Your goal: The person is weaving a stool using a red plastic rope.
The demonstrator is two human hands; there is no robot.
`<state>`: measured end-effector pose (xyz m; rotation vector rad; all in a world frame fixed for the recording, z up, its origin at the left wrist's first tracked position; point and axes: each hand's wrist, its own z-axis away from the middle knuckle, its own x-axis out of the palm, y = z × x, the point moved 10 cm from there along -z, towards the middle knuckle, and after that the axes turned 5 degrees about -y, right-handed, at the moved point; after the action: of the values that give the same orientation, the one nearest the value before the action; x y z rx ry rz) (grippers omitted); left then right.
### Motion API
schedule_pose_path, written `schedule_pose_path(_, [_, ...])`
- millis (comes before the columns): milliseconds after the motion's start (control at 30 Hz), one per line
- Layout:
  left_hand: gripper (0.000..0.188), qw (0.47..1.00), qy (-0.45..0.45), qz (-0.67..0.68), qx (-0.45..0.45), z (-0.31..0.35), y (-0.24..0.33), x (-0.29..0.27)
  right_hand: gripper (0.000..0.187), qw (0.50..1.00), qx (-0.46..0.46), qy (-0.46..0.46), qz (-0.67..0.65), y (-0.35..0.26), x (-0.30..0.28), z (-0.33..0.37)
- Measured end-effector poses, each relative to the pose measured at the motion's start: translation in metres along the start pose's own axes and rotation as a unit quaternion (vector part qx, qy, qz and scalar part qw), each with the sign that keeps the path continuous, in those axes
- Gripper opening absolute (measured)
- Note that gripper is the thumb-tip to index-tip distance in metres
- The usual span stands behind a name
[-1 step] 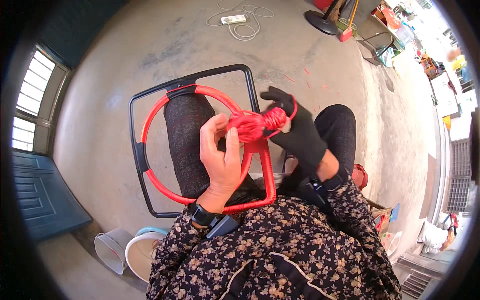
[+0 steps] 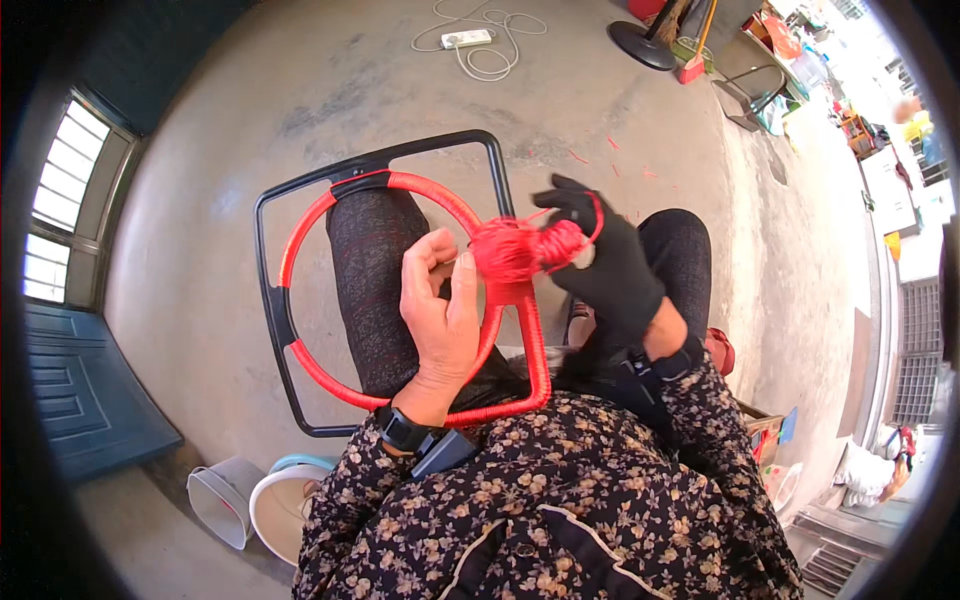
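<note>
My gloved right fingers clasp a bundle of red cord; my bare left fingers curl half-open beside it, over the red-wrapped frame.

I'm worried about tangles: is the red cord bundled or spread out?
Bundled: the red cord is gathered into a thick hank at the right hand, with one strand looping out.

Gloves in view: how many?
1: the black glove on the right hand, which holds the red cord bundle. The left hand is bare. More could be hidden in the clutter at upper right.
</note>
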<state>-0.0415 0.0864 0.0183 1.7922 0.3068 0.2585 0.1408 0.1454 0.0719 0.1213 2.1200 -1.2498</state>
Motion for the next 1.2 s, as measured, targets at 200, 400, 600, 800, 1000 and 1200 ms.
schedule_pose_path(200, [0.020, 0.968, -0.081, 0.136, -0.196, 0.009, -0.050, 0.021, 0.038, 0.925, 0.004, -0.081, 0.371, 0.013, -0.063, 0.027])
schedule_pose_path(400, [0.015, 0.939, -0.073, 0.203, -0.268, 0.014, -0.068, 0.029, 0.021, 0.903, 0.188, 0.250, -0.294, 0.162, -0.181, 0.121])
schedule_pose_path(600, [0.012, 0.928, -0.054, 0.236, -0.284, 0.016, -0.070, 0.031, 0.022, 0.903, 0.261, 0.131, -0.317, 0.155, -0.154, 0.098])
schedule_pose_path(800, [0.009, 0.926, -0.045, 0.241, -0.287, 0.017, -0.072, 0.027, 0.023, 0.881, 0.326, 0.009, -0.343, 0.099, -0.001, 0.043])
schedule_pose_path(1000, [0.007, 0.920, -0.046, 0.256, -0.294, 0.017, -0.071, 0.033, 0.029, 0.916, 0.189, -0.100, -0.341, 0.073, 0.056, 0.043])
schedule_pose_path(1200, [0.011, 0.919, -0.046, 0.260, -0.294, 0.018, -0.068, 0.028, 0.031, 0.766, 0.344, 0.099, -0.534, 0.090, 0.038, 0.046])
